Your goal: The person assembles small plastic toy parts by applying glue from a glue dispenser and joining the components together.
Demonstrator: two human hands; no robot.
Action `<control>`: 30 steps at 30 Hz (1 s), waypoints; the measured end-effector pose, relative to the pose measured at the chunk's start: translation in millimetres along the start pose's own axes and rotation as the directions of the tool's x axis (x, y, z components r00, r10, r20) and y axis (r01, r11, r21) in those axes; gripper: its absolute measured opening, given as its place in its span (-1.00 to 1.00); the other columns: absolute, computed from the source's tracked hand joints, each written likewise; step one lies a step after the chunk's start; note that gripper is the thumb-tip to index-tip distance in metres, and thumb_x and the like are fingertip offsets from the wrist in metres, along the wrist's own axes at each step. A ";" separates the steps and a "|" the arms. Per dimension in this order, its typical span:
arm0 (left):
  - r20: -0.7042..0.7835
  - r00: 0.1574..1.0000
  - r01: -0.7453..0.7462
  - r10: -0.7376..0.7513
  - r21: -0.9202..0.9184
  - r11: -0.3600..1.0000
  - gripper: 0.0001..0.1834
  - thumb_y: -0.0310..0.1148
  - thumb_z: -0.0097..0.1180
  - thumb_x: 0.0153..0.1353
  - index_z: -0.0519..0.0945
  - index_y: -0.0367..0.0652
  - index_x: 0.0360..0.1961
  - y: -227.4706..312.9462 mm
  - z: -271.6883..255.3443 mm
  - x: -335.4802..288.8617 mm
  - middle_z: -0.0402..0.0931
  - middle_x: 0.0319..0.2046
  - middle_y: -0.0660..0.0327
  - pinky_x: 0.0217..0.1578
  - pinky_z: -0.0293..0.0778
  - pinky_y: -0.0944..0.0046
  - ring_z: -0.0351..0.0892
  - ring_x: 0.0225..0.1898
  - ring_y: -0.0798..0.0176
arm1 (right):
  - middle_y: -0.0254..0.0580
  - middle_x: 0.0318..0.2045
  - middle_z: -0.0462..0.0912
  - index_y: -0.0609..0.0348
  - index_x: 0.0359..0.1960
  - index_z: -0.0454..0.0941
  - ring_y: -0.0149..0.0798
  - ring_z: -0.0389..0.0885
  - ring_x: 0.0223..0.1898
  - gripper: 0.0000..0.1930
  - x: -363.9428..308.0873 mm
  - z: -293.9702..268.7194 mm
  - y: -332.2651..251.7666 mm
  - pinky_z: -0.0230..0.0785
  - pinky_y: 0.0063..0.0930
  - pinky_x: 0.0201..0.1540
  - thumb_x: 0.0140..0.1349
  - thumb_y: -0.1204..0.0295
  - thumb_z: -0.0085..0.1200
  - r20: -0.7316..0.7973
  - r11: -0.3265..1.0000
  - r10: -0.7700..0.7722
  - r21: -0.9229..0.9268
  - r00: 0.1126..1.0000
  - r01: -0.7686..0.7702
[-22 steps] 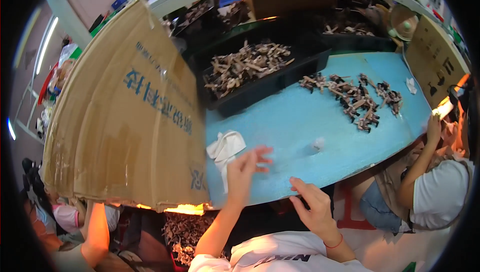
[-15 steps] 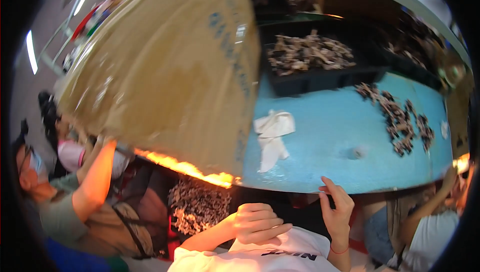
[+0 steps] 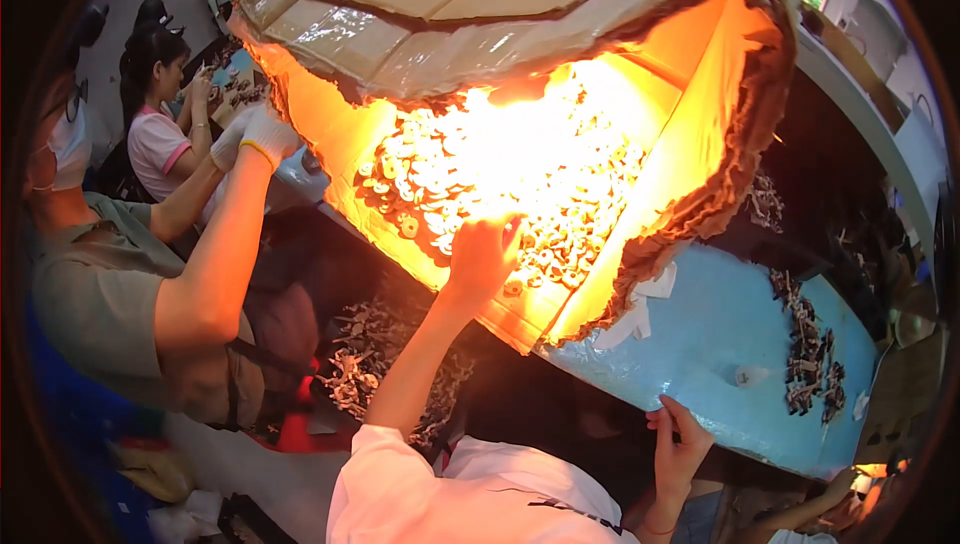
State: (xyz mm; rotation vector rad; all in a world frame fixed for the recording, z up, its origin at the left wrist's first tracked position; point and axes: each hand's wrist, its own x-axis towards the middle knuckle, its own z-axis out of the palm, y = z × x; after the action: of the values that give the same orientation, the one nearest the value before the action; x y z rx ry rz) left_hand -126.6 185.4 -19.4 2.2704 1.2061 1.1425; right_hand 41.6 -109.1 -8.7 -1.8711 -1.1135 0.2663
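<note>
My left hand (image 3: 484,256) reaches into the open side of a big cardboard box (image 3: 690,159). Its curled fingers are at the near edge of a pile of small ring-shaped pieces (image 3: 570,254). Glare washes out the fingertips, so what they hold cannot be made out. Beside the near edge of the blue tabletop (image 3: 700,344), my right hand (image 3: 682,436) is raised with thumb and forefinger a little apart, nothing visible between them.
Dark, twiggy-looking parts (image 3: 808,344) lie at the table's right, near a small clear round object (image 3: 745,376). White cloth (image 3: 628,324) sits beside the box. Another heap of parts (image 3: 400,364) is below at left. A co-worker's gloved hand (image 3: 268,134) touches the box's left side.
My left hand has gone from in front of my chest up into the box. The view has turned, now showing the box's glowing inside. My right hand stays near the table edge.
</note>
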 end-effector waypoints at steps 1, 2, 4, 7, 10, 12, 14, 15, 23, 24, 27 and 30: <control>0.052 0.998 0.017 -0.026 0.171 0.985 -0.82 -0.30 0.08 0.17 0.58 -0.17 -0.46 -2.4 6.8 7.6 0.53 -0.59 0.05 -0.50 0.43 0.10 0.56 -0.51 0.04 | -0.07 -0.55 0.61 0.38 -0.26 0.55 -0.29 0.62 -0.51 -0.82 -1.6 3.6 2.7 0.47 -0.51 -0.43 0.08 0.72 -0.02 -0.018 0.999 0.013 0.034 1.000 -0.012; 0.048 0.998 0.019 -0.028 0.162 0.987 -0.82 -0.30 0.08 0.17 0.58 -0.17 -0.46 -4.0 11.4 14.8 0.53 -0.59 0.05 -0.50 0.43 0.10 0.56 -0.51 0.04 | -0.07 -0.55 0.61 0.38 -0.26 0.55 -0.29 0.62 -0.51 -0.82 -1.7 3.7 3.4 0.47 -0.51 -0.43 0.08 0.72 -0.02 -0.019 1.000 0.009 0.026 1.000 -0.008; 0.066 0.998 -0.027 0.008 0.302 0.953 -0.69 -0.22 -0.01 0.22 0.55 -0.17 -0.58 -3.7 18.3 28.9 0.51 -0.66 0.04 -0.53 0.40 0.05 0.54 -0.56 -0.01 | -0.16 -0.56 0.60 0.38 -0.27 0.56 -0.40 0.59 -0.52 -0.84 -2.3 3.0 4.7 0.44 -0.61 -0.47 0.13 0.70 -0.05 -0.022 1.000 0.001 -0.023 1.000 -0.002; -0.107 0.980 -0.111 0.166 0.396 0.911 -0.64 -0.25 -0.07 0.23 0.51 -0.21 -0.64 -40.9 38.3 35.1 0.48 -0.67 0.00 -0.52 0.40 0.04 0.49 -0.61 -0.04 | -0.15 -0.56 0.60 0.38 -0.28 0.57 -0.40 0.59 -0.52 -0.85 -4.3 1.9 8.2 0.45 -0.61 -0.46 0.13 0.70 -0.03 -0.014 1.000 0.017 -0.018 1.000 -0.017; 0.400 0.845 0.232 -0.355 0.324 0.917 -0.75 -0.27 -0.07 0.19 0.49 -0.26 -0.31 -14.5 24.9 70.0 0.49 -0.29 -0.09 -0.24 0.44 0.09 0.49 -0.25 0.01 | -0.15 -0.55 0.60 0.38 -0.28 0.57 -0.40 0.59 -0.52 -0.85 -4.1 -3.9 14.8 0.44 -0.61 -0.46 0.13 0.69 -0.02 -0.050 0.998 0.022 -0.060 0.999 -0.025; 0.300 0.936 0.078 -0.185 0.337 0.938 -0.79 -0.30 -0.05 0.15 0.47 -0.25 -0.38 -34.7 24.2 77.6 0.45 -0.38 -0.06 -0.31 0.39 0.10 0.45 -0.33 0.03 | -0.10 -0.54 0.61 0.37 -0.28 0.57 -0.34 0.60 -0.51 -0.84 -5.2 -4.6 15.1 0.45 -0.56 -0.44 0.10 0.70 -0.01 -0.039 0.997 0.046 -0.055 0.998 -0.048; 0.201 0.980 -0.078 0.004 0.360 0.930 -0.83 -0.34 -0.04 0.10 0.46 -0.24 -0.45 -49.9 29.0 74.8 0.40 -0.46 -0.02 -0.37 0.35 0.11 0.41 -0.40 0.04 | -0.06 -0.53 0.61 0.37 -0.27 0.56 -0.27 0.61 -0.51 -0.82 -5.4 -5.2 16.7 0.46 -0.50 -0.42 0.07 0.71 -0.01 -0.032 0.996 0.070 -0.053 0.997 -0.071; 0.151 0.983 -0.153 0.102 0.377 0.913 -0.85 -0.36 -0.03 0.07 0.46 -0.24 -0.48 -55.3 34.6 76.3 0.38 -0.50 0.00 -0.40 0.32 0.12 0.39 -0.44 0.05 | -0.05 -0.53 0.61 0.36 -0.27 0.56 -0.26 0.61 -0.51 -0.82 -5.4 -4.7 18.0 0.46 -0.49 -0.43 0.07 0.70 0.00 -0.034 0.996 0.059 -0.069 0.998 -0.061; -0.143 0.580 -0.576 0.802 0.624 0.528 -0.85 -0.49 0.03 -0.12 0.41 -0.19 -0.76 -96.6 50.2 59.3 0.21 -0.82 0.14 -0.64 0.15 0.17 0.21 -0.74 0.12 | -0.06 -0.57 0.57 0.30 -0.30 0.58 -0.22 0.58 -0.56 -0.85 -7.6 2.1 17.3 0.39 -0.44 -0.49 0.06 0.65 0.07 -0.020 0.994 0.005 -0.112 1.000 -0.008; -0.134 0.577 -0.578 0.805 0.630 0.519 -0.85 -0.49 0.03 -0.12 0.41 -0.19 -0.76 -103.1 37.1 50.3 0.21 -0.82 0.14 -0.64 0.15 0.17 0.21 -0.74 0.12 | -0.07 -0.54 0.60 0.32 -0.29 0.58 -0.28 0.59 -0.54 -0.84 -9.3 2.9 16.4 0.41 -0.51 -0.49 0.07 0.66 0.06 0.003 0.993 -0.011 -0.115 1.000 0.011; -0.251 0.955 -0.075 0.157 0.305 0.949 -0.83 -0.48 0.05 0.13 0.43 -0.28 -0.25 -44.9 12.1 22.5 0.40 -0.36 0.06 -0.34 0.38 0.19 0.43 -0.26 0.06 | -0.07 -0.57 0.57 0.31 -0.29 0.58 -0.26 0.56 -0.56 -0.85 -9.2 -2.3 17.4 0.37 -0.47 -0.52 0.07 0.64 0.07 -0.032 0.990 -0.008 -0.140 0.999 0.003; -0.515 0.798 -0.325 0.313 0.068 0.943 -0.94 -0.57 0.11 0.07 0.48 -0.29 -0.42 9.0 12.3 -20.3 0.40 -0.57 0.14 -0.49 0.36 0.23 0.42 -0.50 0.07 | -0.07 -0.63 0.51 0.27 -0.32 0.58 -0.14 0.51 -0.60 -0.87 -8.9 -9.0 25.4 0.31 -0.35 -0.55 0.05 0.61 0.12 -0.085 0.984 -0.024 -0.177 0.996 0.008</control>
State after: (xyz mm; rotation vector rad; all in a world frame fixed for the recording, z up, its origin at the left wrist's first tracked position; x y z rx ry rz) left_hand -118.7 164.7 -31.8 2.2743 0.9729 1.9916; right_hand 56.7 -125.9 -25.9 -2.0085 -1.1227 0.0779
